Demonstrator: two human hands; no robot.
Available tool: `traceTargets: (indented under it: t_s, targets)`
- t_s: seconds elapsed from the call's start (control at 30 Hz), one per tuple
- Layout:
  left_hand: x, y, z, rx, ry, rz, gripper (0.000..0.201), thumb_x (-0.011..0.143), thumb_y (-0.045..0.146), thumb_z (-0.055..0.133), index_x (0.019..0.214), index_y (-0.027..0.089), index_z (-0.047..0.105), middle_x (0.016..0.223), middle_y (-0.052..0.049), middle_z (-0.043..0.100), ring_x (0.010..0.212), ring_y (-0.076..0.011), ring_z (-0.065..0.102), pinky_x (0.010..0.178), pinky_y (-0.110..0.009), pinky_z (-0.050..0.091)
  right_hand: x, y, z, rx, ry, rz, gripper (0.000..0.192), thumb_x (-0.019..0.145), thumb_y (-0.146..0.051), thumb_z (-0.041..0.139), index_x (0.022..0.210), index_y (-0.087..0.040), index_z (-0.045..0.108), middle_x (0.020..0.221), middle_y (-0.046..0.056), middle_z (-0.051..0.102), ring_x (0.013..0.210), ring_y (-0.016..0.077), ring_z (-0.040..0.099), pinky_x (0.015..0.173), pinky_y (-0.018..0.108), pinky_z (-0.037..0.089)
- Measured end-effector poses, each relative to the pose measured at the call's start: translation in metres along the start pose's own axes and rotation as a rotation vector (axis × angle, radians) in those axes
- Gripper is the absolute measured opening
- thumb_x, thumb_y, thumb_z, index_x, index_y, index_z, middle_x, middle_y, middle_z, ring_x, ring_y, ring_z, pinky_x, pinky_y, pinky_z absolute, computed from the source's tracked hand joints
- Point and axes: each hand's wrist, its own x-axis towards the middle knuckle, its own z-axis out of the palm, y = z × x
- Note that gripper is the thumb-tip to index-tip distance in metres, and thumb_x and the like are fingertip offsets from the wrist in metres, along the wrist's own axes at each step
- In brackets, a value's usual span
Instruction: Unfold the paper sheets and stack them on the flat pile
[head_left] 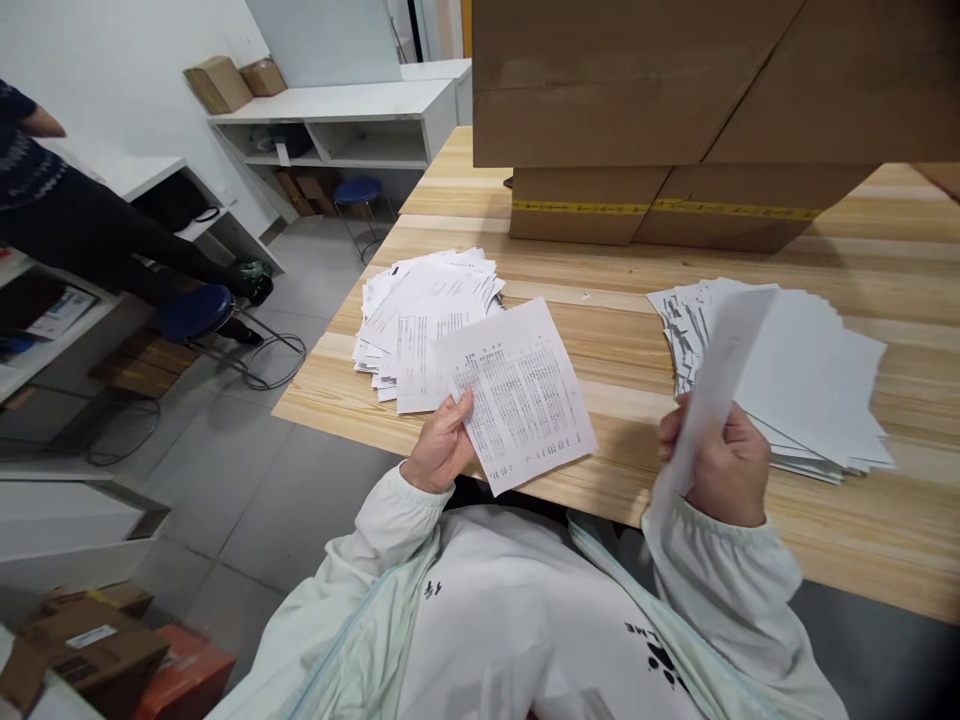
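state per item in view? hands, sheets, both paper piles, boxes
left hand: shut on printed sheet, held face up over the table edge.
right hand: shut on blank-side sheet, lifted and curled.
left paper pile: print up, loosely fanned on the wooden table.
right paper pile: mostly blank side up, fanned.
cardboard boxes: closed, stacked at the table's far side.

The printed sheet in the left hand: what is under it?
Under the printed sheet in the left hand lie the wooden table and the near edge of the left paper pile. The part of the pile beneath the sheet is hidden.
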Motion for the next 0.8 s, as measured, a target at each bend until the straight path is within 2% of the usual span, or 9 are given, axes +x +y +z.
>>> traceTargets:
  t_s: [0.07,0.17,0.37,0.43,0.5,0.57,0.6,0.7,0.8]
  targets:
    - [-0.002,-0.002,0.004,-0.021,-0.008,-0.011,0.037,0.091,0.026,0.065,0.127,0.016,0.065,0.130,-0.009,0.069,0.140,-0.0262,0.050,0.123,-0.043,0.033,-0.016,-0.025,0.017,-0.034,0.017,0.012,0.040,0.087,-0.057,0.062,0.103,-0.022,0.069,0.085,0.004,0.067,0.068,0.0168,0.054,0.062,0.031,0.041]
    - [-0.004,-0.005,0.010,-0.005,-0.033,-0.038,0.037,0.087,0.030,0.071,0.121,0.016,0.069,0.126,-0.010,0.072,0.137,-0.0275,0.052,0.122,-0.043,0.034,-0.025,-0.047,0.038,-0.105,-0.048,-0.026,0.037,0.089,-0.055,0.060,0.090,-0.019,0.068,0.077,0.003,0.065,0.070,0.0169,0.055,0.063,0.031,0.043]
    - [-0.010,-0.011,0.017,0.098,-0.106,-0.042,0.048,0.081,0.047,0.076,0.117,0.016,0.072,0.124,-0.011,0.072,0.133,-0.0305,0.056,0.118,-0.044,0.039,-0.039,-0.051,0.060,-0.170,-0.112,-0.121,0.034,0.093,-0.048,0.057,0.075,-0.019,0.059,0.061,-0.003,0.051,0.056,0.0115,0.043,0.052,0.026,0.038]
    - [-0.013,-0.012,0.018,0.177,-0.151,-0.034,0.052,0.082,0.053,0.073,0.119,0.017,0.072,0.122,-0.012,0.073,0.130,-0.0310,0.058,0.115,-0.045,0.042,-0.044,-0.051,0.061,-0.136,-0.081,-0.161,0.029,0.092,-0.045,0.060,0.077,-0.019,0.060,0.064,-0.002,0.054,0.057,0.0117,0.046,0.054,0.026,0.040]
    - [-0.019,-0.010,0.023,0.307,-0.257,0.012,0.051,0.086,0.056,0.066,0.121,0.019,0.072,0.123,-0.012,0.073,0.127,-0.0306,0.061,0.112,-0.046,0.045,-0.045,-0.053,0.056,-0.015,0.003,-0.238,0.025,0.085,-0.044,0.070,0.091,-0.020,0.064,0.082,0.002,0.064,0.071,0.0153,0.058,0.065,0.029,0.048]
    - [-0.024,-0.006,0.033,0.478,-0.462,0.109,0.047,0.093,0.054,0.056,0.124,0.021,0.070,0.129,-0.010,0.070,0.127,-0.0294,0.061,0.111,-0.045,0.046,-0.040,-0.056,0.044,0.172,0.041,-0.305,0.043,0.075,-0.043,0.080,0.110,-0.023,0.064,0.107,0.007,0.067,0.095,0.0214,0.065,0.084,0.036,0.052]
    - [-0.025,-0.003,0.039,0.549,-0.590,0.178,0.047,0.096,0.053,0.051,0.127,0.022,0.069,0.132,-0.010,0.068,0.129,-0.0290,0.060,0.112,-0.045,0.045,-0.036,-0.057,0.035,0.266,0.001,-0.331,0.050,0.073,-0.044,0.081,0.115,-0.025,0.063,0.113,0.007,0.067,0.103,0.0235,0.065,0.092,0.039,0.052]
    - [-0.023,-0.002,0.054,0.673,-0.890,0.383,0.047,0.099,0.051,0.046,0.127,0.021,0.068,0.137,-0.011,0.065,0.130,-0.0291,0.058,0.114,-0.045,0.042,-0.028,-0.056,0.008,0.365,-0.267,-0.406,0.031,0.083,-0.050,0.071,0.104,-0.027,0.071,0.098,0.006,0.071,0.099,0.0241,0.066,0.100,0.046,0.050]
    - [-0.013,-0.015,0.054,0.775,-0.897,0.522,0.044,0.099,0.048,0.047,0.124,0.019,0.068,0.133,-0.014,0.067,0.128,-0.0279,0.060,0.110,-0.043,0.045,-0.029,-0.050,-0.006,0.296,-0.385,-0.420,0.018,0.088,-0.044,0.068,0.089,-0.027,0.072,0.087,0.005,0.071,0.091,0.0228,0.066,0.099,0.045,0.051]
